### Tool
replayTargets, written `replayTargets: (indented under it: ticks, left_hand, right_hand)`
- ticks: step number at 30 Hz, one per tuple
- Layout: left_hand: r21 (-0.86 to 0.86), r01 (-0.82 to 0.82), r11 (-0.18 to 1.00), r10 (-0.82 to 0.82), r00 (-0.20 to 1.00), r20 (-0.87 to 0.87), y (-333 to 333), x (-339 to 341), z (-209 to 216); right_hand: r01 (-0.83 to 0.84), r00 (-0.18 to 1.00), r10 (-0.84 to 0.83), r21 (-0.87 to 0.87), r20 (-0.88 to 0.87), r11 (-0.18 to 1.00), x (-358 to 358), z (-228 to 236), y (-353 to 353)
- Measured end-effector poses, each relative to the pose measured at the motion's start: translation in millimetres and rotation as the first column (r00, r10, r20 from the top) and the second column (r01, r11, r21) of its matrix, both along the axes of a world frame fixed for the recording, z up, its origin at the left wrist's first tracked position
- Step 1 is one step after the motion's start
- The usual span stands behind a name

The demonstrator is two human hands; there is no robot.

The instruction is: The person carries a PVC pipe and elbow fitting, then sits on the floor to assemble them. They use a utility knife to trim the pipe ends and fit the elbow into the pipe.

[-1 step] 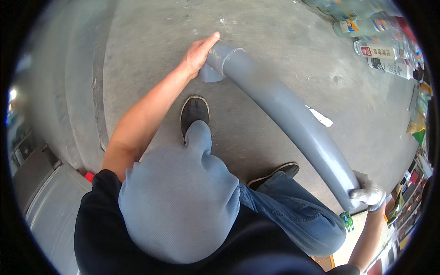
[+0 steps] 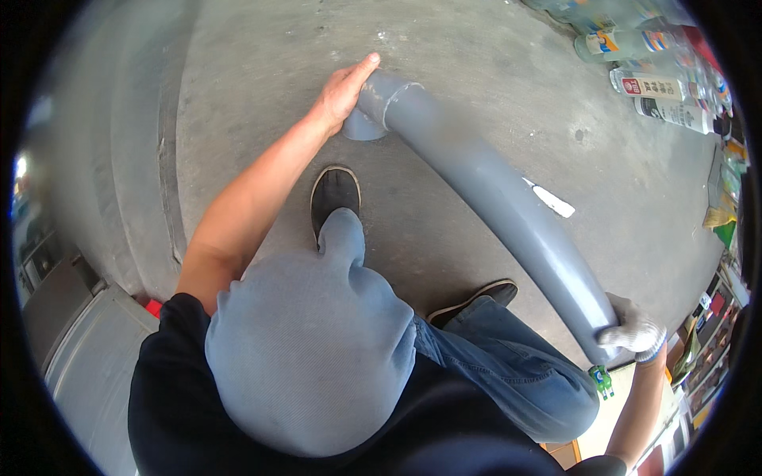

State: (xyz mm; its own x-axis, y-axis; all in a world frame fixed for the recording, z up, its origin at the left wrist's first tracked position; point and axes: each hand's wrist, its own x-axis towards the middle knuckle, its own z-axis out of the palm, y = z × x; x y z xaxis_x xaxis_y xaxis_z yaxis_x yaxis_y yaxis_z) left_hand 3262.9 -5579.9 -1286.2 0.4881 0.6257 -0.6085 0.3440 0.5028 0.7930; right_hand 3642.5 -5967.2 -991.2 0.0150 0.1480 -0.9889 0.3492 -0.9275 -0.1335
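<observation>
A long grey plastic pipe [image 2: 508, 202] slants across in front of me, from far middle to near right. At its far end sits a grey pipe fitting [image 2: 367, 125] with a downturned opening. My bare left hand [image 2: 344, 94] is closed round that fitting, thumb stretched along its top; most of the fingers are hidden behind it. At the near end my right hand [image 2: 635, 328], in a whitish knitted glove, grips the pipe from the side, with some fingers out of sight beneath. The pipe is held above the floor, over my right leg's side.
Grey concrete floor [image 2: 262, 47] spreads around my dark shoes [image 2: 336, 198]. A white flat piece [image 2: 552, 198] lies beside the pipe. Several bottles [image 2: 647, 83] lie at the far right, with cluttered shelves below them. Small green bottles [image 2: 602, 382] show near my right forearm.
</observation>
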Motion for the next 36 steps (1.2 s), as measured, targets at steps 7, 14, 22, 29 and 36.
replayTargets:
  ticks: [7, 14, 22, 29, 36]
  left_hand:
    - [0.138, 0.175, 0.975, -0.142, 0.965, -0.222, -4.6, 26.9, 53.1]
    - [0.554, 0.636, 0.537, -0.523, 0.766, -0.374, -7.5, -29.1, 154.4]
    - [0.482, 0.667, 0.568, -0.533, 0.744, -0.403, -73.6, -27.9, 235.8]
    - [0.320, 0.690, 0.649, -0.641, 0.723, -0.259, -87.1, -23.0, 239.5]
    - [0.408, 0.742, 0.532, -0.685, 0.661, -0.306, -90.5, -20.4, 238.4]
  right_hand:
    - [-0.315, 0.949, 0.306, 0.222, 0.078, 0.923, -63.8, -49.5, 87.7]
    - [-0.292, 0.950, 0.311, 0.431, 0.026, 0.854, -97.1, -62.5, 115.4]
    - [-0.039, 0.944, 0.226, 0.597, -0.242, 0.801, -119.9, -53.6, 127.2]
    - [0.021, 0.930, 0.220, 0.639, -0.296, 0.769, -128.1, -63.5, 115.6]
    - [-0.015, 0.952, 0.208, 0.646, -0.223, 0.763, -132.7, -55.9, 105.1]
